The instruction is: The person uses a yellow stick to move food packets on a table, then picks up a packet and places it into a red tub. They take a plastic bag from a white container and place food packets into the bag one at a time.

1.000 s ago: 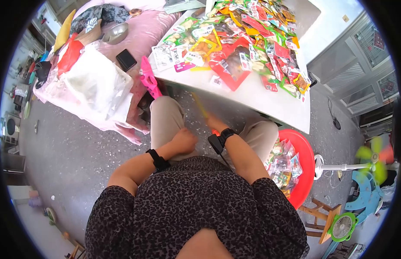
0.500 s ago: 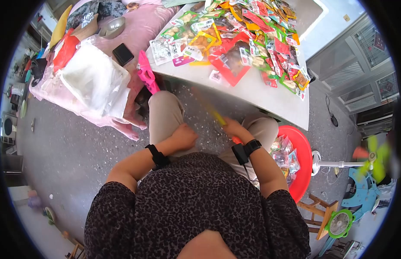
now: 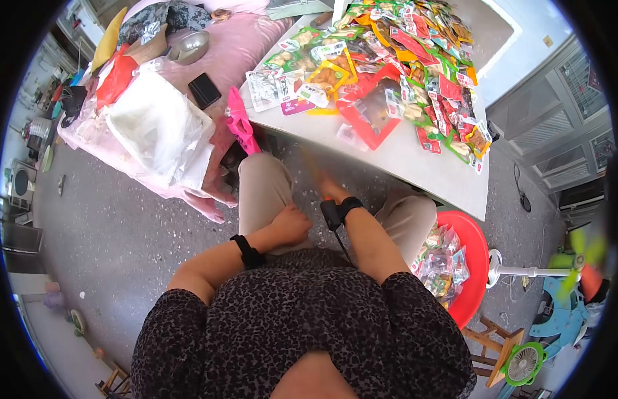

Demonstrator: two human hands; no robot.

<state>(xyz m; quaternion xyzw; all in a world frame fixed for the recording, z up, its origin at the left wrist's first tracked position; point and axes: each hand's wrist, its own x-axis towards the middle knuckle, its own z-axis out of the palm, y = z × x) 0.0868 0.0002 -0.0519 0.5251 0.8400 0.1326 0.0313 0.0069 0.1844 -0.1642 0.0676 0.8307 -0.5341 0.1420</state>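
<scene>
Below the tabletop (image 3: 415,156) edge, the left hand (image 3: 290,225) rests curled into a loose fist on the left thigh. Right hand (image 3: 325,186) is motion-blurred, gripping a thin yellow stick (image 3: 311,166). Snack packets (image 3: 389,66) cover the tabletop; a red basin (image 3: 474,246) sits beside the right knee.

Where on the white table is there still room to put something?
The near edge of the table is bare, below the snack packets, and so is the far right corner. The middle and left are crowded with packets.
</scene>
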